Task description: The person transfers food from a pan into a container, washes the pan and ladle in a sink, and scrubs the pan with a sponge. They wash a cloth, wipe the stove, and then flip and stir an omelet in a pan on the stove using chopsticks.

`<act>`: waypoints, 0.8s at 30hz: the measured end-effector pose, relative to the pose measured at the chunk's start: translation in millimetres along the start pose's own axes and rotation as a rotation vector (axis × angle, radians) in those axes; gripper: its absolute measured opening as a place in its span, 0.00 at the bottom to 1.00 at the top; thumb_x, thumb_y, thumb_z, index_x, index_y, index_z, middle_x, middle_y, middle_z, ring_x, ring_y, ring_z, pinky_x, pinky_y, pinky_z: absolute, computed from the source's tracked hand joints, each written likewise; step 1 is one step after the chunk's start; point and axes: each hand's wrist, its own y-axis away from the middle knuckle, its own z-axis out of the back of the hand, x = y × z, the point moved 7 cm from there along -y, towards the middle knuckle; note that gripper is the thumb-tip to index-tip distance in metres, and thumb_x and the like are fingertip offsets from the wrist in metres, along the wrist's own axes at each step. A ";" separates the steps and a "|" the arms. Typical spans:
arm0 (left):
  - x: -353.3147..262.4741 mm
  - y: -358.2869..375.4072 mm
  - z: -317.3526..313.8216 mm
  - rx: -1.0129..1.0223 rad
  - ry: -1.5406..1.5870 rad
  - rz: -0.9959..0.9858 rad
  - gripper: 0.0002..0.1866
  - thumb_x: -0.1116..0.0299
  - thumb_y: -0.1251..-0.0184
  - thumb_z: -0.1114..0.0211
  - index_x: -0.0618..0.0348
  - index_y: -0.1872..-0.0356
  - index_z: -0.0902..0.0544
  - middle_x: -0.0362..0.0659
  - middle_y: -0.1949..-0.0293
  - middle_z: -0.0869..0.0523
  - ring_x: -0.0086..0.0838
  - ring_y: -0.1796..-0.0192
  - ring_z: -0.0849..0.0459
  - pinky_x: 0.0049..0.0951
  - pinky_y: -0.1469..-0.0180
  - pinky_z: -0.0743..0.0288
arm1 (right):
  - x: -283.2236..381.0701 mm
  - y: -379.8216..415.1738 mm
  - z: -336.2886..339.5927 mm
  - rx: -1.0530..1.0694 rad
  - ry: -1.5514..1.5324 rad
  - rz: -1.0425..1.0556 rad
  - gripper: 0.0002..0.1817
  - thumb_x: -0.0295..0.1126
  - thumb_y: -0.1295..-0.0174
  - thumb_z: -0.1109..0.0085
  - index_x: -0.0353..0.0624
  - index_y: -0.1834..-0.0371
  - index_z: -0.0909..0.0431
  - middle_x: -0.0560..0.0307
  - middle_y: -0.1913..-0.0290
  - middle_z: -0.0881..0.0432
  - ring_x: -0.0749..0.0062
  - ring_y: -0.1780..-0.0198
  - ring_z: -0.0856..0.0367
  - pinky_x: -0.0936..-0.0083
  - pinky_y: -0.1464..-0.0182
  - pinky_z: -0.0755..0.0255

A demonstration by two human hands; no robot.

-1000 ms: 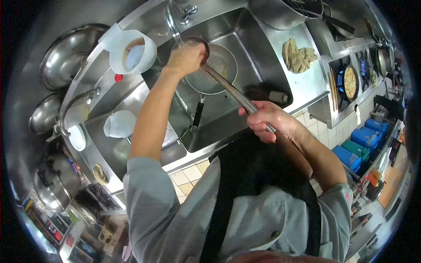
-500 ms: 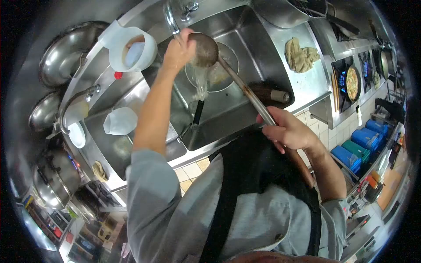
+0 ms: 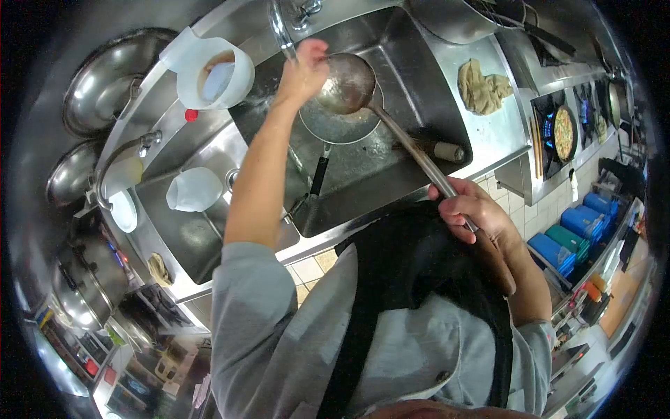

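A large, long-handled metal ladle hangs over the sink, held in my right hand, which is closed around its handle. Beside the ladle's bowl, under the tap, is my left hand; its fingers are a little bent and apart, with nothing visible in them. Below the ladle, a round pan with a black handle lies in the sink, partly hidden by the bowl.
A white plastic jug stands left of the tap, near a red cap. Another white container is at the left basin. A crumpled cloth lies on the right counter. Farther right, a pan of food sits over a lit burner.
The ladle and my right hand have shifted right. Water that was pouring off the bowl into the sink has stopped. My left hand has moved slightly right and loosened from the bowl's edge.
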 end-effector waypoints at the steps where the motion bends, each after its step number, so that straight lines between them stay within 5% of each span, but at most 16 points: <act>1: -15.8 -2.8 7.0 0.002 0.000 -0.001 0.22 0.73 0.38 0.38 0.62 0.42 0.25 0.47 0.51 0.14 0.35 0.48 0.15 0.35 0.44 0.21 | -2.4 -0.4 0.0 0.004 -0.026 -0.033 0.16 0.25 0.39 0.46 0.38 0.48 0.30 0.67 0.80 0.36 0.83 0.88 0.39 0.83 0.89 0.41; 3: -61.9 -3.1 4.0 0.214 -0.396 -0.200 0.20 0.72 0.37 0.39 0.59 0.43 0.22 0.44 0.53 0.13 0.33 0.46 0.16 0.33 0.42 0.22 | -2.0 -3.1 -0.5 0.007 -0.053 -0.066 0.16 0.25 0.39 0.46 0.38 0.48 0.30 0.67 0.80 0.37 0.84 0.87 0.39 0.83 0.89 0.42; 4: -63.5 -8.7 6.8 0.220 -0.394 -0.199 0.20 0.72 0.37 0.39 0.59 0.43 0.22 0.44 0.53 0.13 0.33 0.46 0.16 0.33 0.42 0.22 | 1.5 -6.3 -3.2 0.022 0.141 -0.045 0.15 0.25 0.39 0.46 0.37 0.49 0.30 0.63 0.81 0.33 0.76 0.87 0.34 0.78 0.87 0.38; 6: -44.6 -6.2 -17.2 0.754 -0.042 0.053 0.17 0.66 0.35 0.39 0.56 0.47 0.17 0.42 0.55 0.12 0.31 0.46 0.16 0.31 0.42 0.24 | 2.1 -11.5 1.0 0.033 0.322 -0.030 0.14 0.25 0.40 0.45 0.37 0.50 0.30 0.59 0.82 0.30 0.68 0.86 0.28 0.72 0.86 0.34; 7: -48.9 -4.6 -14.0 0.773 -0.002 0.039 0.17 0.58 0.33 0.39 0.53 0.49 0.14 0.39 0.56 0.12 0.27 0.48 0.17 0.28 0.43 0.26 | 20.3 -13.3 6.3 -0.059 0.841 0.261 0.14 0.26 0.40 0.44 0.36 0.52 0.31 0.52 0.81 0.26 0.58 0.82 0.24 0.64 0.81 0.30; 8: -23.1 -1.9 -19.5 0.874 0.017 0.331 0.21 0.52 0.30 0.43 0.49 0.44 0.14 0.38 0.55 0.13 0.23 0.49 0.18 0.25 0.43 0.28 | 33.6 -8.2 -0.4 -0.156 1.354 0.560 0.14 0.27 0.40 0.42 0.35 0.53 0.31 0.44 0.80 0.23 0.47 0.78 0.19 0.57 0.77 0.26; 9: -26.9 1.5 -18.1 0.858 0.098 0.366 0.21 0.51 0.28 0.44 0.49 0.43 0.14 0.38 0.53 0.13 0.23 0.50 0.18 0.24 0.45 0.27 | 45.6 -3.0 -4.7 -0.237 1.490 0.510 0.14 0.29 0.40 0.39 0.36 0.56 0.31 0.37 0.77 0.21 0.38 0.70 0.18 0.48 0.68 0.24; 12: -29.7 7.5 -14.3 0.805 0.095 0.366 0.22 0.49 0.26 0.45 0.49 0.43 0.15 0.39 0.51 0.12 0.22 0.51 0.17 0.23 0.49 0.25 | 55.5 -1.9 -4.3 -0.267 1.643 0.569 0.22 0.27 0.42 0.37 0.36 0.44 0.30 0.40 0.71 0.18 0.41 0.69 0.17 0.53 0.67 0.24; 14: -27.7 11.8 -9.3 0.766 0.016 0.331 0.23 0.48 0.26 0.45 0.50 0.43 0.15 0.39 0.50 0.12 0.22 0.52 0.16 0.23 0.52 0.24 | 60.1 8.0 -7.8 -0.303 1.625 0.716 0.20 0.30 0.40 0.37 0.39 0.47 0.29 0.43 0.74 0.19 0.42 0.71 0.17 0.52 0.70 0.23; 16: -8.8 29.2 -1.2 0.653 0.477 0.701 0.21 0.47 0.31 0.39 0.48 0.48 0.13 0.42 0.55 0.12 0.26 0.55 0.14 0.30 0.55 0.18 | 57.1 20.7 -3.0 -0.363 1.717 0.674 0.24 0.30 0.41 0.37 0.39 0.41 0.29 0.44 0.72 0.18 0.44 0.72 0.17 0.53 0.70 0.23; 18: 34.1 48.8 -8.7 0.569 0.746 0.911 0.23 0.51 0.32 0.39 0.57 0.45 0.18 0.48 0.51 0.13 0.34 0.54 0.13 0.34 0.54 0.15 | 53.3 37.5 -5.2 -0.369 1.684 0.673 0.24 0.29 0.41 0.36 0.39 0.41 0.29 0.45 0.72 0.17 0.45 0.72 0.16 0.54 0.70 0.22; 20: 56.9 57.5 -21.2 0.432 1.151 0.751 0.26 0.51 0.32 0.43 0.61 0.42 0.20 0.50 0.49 0.14 0.37 0.53 0.13 0.38 0.53 0.15 | 46.4 44.1 -5.2 -0.370 1.642 0.679 0.24 0.28 0.41 0.36 0.38 0.40 0.28 0.45 0.72 0.17 0.46 0.73 0.16 0.55 0.71 0.22; 21: -16.3 57.9 -11.9 0.507 1.325 0.457 0.29 0.51 0.35 0.45 0.66 0.44 0.20 0.54 0.46 0.15 0.47 0.44 0.17 0.49 0.33 0.28 | 40.8 42.8 -0.5 -0.388 1.524 0.679 0.23 0.26 0.41 0.37 0.38 0.41 0.27 0.44 0.72 0.17 0.45 0.72 0.16 0.55 0.71 0.23; 22: -17.8 60.7 -26.0 0.496 1.324 0.461 0.29 0.51 0.35 0.45 0.66 0.44 0.20 0.54 0.46 0.15 0.47 0.44 0.17 0.49 0.33 0.28 | 34.2 38.6 4.9 -0.401 1.408 0.672 0.22 0.25 0.40 0.37 0.37 0.41 0.27 0.44 0.72 0.17 0.44 0.72 0.16 0.56 0.71 0.23; 24: 5.2 56.8 -31.8 -0.024 1.828 0.384 0.30 0.50 0.35 0.47 0.64 0.41 0.23 0.53 0.43 0.17 0.47 0.36 0.23 0.56 0.27 0.41 | 23.4 23.6 9.4 -0.392 1.265 0.680 0.19 0.25 0.38 0.39 0.37 0.44 0.25 0.45 0.73 0.19 0.50 0.76 0.17 0.59 0.73 0.26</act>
